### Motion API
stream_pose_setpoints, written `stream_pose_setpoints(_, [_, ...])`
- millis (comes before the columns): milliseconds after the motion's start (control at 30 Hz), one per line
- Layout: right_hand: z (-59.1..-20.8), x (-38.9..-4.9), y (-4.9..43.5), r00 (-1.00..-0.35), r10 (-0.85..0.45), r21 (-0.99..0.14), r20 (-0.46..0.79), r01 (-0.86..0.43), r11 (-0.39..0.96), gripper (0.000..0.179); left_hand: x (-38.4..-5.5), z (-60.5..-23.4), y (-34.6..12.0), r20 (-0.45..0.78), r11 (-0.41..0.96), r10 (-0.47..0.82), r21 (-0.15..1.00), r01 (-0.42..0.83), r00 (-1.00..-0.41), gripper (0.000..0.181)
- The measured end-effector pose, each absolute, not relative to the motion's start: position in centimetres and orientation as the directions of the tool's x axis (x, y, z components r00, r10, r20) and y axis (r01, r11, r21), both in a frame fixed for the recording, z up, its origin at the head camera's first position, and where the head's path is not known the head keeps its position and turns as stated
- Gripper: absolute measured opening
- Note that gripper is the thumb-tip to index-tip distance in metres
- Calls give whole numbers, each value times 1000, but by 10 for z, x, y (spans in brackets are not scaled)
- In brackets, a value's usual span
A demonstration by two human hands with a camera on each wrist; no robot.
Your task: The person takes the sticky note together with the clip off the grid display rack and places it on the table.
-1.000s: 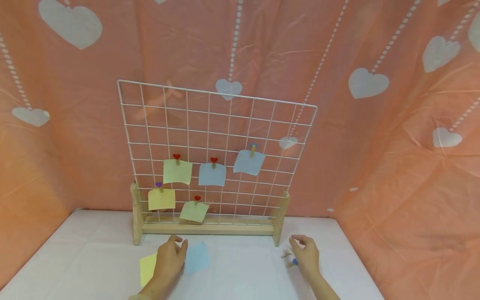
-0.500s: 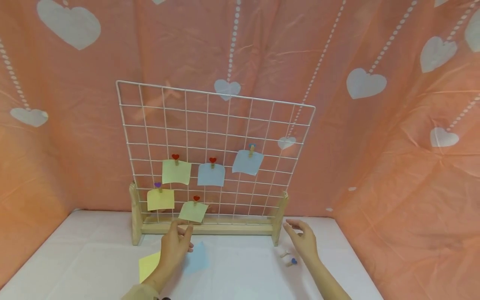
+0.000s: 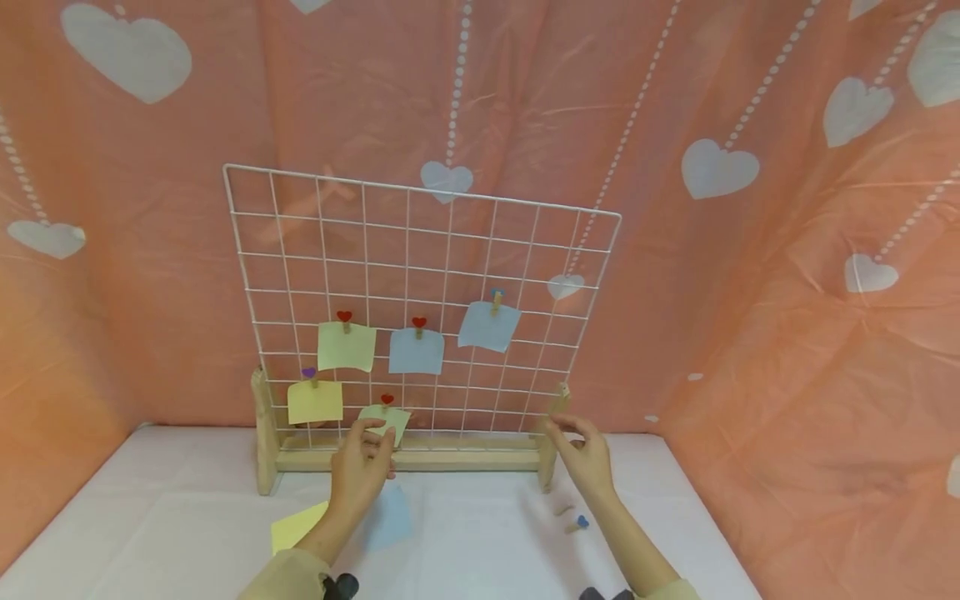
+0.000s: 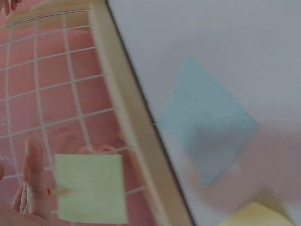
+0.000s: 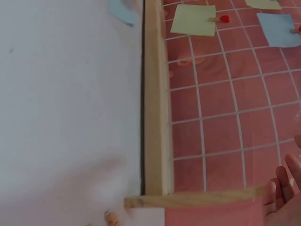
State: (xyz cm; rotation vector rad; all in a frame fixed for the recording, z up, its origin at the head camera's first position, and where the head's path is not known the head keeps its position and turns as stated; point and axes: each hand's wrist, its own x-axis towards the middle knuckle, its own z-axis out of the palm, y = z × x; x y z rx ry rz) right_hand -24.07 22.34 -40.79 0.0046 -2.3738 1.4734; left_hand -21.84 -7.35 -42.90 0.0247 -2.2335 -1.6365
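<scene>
Low and left of centre in the head view, the square pale green paper note (image 4: 91, 181) hangs near the foot of the upright white wire grid (image 3: 360, 181), just beyond the left hand (image 3: 360, 467), which overlaps the note's lower left part. The left hand is clearly the nearer; whether it touches the paper, I cannot tell. Its thumb and forefinger stand apart, with nothing seen between them. The right hand (image 3: 587, 467) is raised at lower right, its loosely bent fingers before the right wooden post (image 3: 549, 468); nothing shows in its grasp, and contact with the post is unclear. The two hands are well apart.

The note, nearly square, gives no clear long axis; the grid's long side runs across the frame, its top edge sloping down to the right. A red heart-topped wooden clip (image 3: 387, 399) pins the note, and the pale wooden crossbar (image 3: 468, 460) runs beneath it.

Below the left hand, a loose light blue paper square (image 3: 393, 518) and a yellow paper sheet (image 3: 295, 527) lie on the white-covered worktop (image 3: 480, 550), partly screened by that arm. A blue heart-topped wooden clip (image 3: 580, 523) lies left of the right forearm.
</scene>
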Motion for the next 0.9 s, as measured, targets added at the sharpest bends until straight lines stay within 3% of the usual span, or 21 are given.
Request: stream_pose_setpoints(900, [-354,-255,192,-899,114,-861,423,-360,358,28,-231,-381,-37,492,447,-218,818,361,-843,31])
